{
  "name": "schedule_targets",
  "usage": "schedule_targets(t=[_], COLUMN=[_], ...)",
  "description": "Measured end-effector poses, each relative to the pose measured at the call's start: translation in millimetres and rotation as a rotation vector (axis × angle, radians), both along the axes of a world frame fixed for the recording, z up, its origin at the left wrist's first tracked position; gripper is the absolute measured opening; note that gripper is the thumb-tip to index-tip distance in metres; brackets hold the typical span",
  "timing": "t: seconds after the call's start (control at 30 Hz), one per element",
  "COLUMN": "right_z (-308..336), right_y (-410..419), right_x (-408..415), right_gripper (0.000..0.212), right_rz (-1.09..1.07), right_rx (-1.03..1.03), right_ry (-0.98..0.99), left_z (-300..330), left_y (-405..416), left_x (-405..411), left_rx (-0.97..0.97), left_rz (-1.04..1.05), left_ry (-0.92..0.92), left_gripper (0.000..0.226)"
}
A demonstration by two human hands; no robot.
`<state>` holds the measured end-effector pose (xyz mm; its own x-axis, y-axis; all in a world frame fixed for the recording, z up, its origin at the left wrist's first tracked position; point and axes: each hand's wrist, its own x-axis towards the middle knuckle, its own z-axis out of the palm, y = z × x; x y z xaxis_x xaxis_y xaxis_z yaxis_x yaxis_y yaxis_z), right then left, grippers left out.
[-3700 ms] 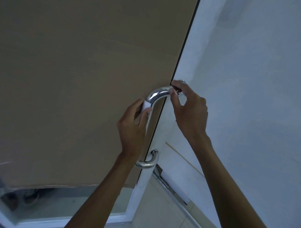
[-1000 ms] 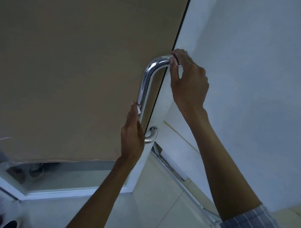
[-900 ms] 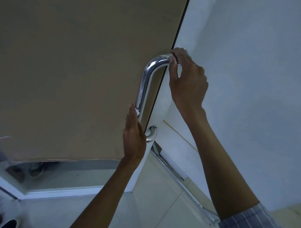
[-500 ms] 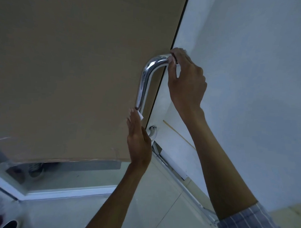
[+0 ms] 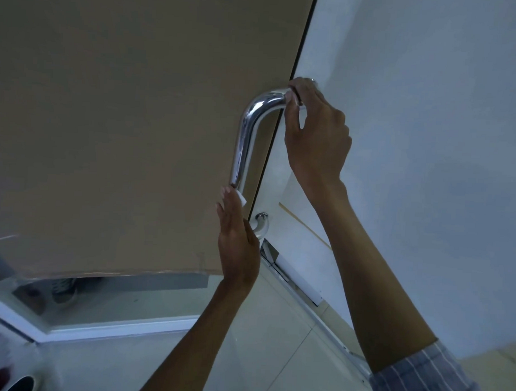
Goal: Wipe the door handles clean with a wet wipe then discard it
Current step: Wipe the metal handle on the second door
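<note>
The wiping step is in hand. A chrome door handle (image 5: 243,148) on the brown door (image 5: 122,117) is being cleaned. The wet wipe (image 5: 241,198), only a white corner of it visible, is pressed against the lower part of the handle's upright bar by the left hand (image 5: 237,238), whose fingers are seen edge-on; whether they curl round the bar cannot be told. The top bend of the handle is pinched by the right hand (image 5: 317,133) between thumb and fingers, apparently to steady the door. The lower foot of the handle, just beside the left hand, is judged still to be wiped; a short slide downward round that curve is called for next.
</note>
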<state>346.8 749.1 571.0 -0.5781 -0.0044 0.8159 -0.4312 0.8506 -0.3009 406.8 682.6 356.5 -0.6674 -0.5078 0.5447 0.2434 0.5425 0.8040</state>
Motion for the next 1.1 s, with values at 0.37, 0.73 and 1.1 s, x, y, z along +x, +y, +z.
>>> schedule_targets(t=[0.37, 0.73, 1.1], right_z=[1, 1, -1], right_y=[-1, -1, -3], right_x=[3, 2, 1], right_gripper=[0.034, 0.034, 0.032], right_rz=[0.003, 0.001, 0.029], right_rx=[0.016, 0.002, -0.036], right_ry=[-0.002, -0.011, 0.003], left_z=[-19, -26, -41], left_y=[-15, -15, -9], left_x=[-19, -3, 8], left_rx=[0.090, 0.092, 0.051], left_rz=[0.012, 0.018, 0.013], left_ry=[-0.086, -0.105, -0.187], left_gripper=[0.071, 0.070, 0.076])
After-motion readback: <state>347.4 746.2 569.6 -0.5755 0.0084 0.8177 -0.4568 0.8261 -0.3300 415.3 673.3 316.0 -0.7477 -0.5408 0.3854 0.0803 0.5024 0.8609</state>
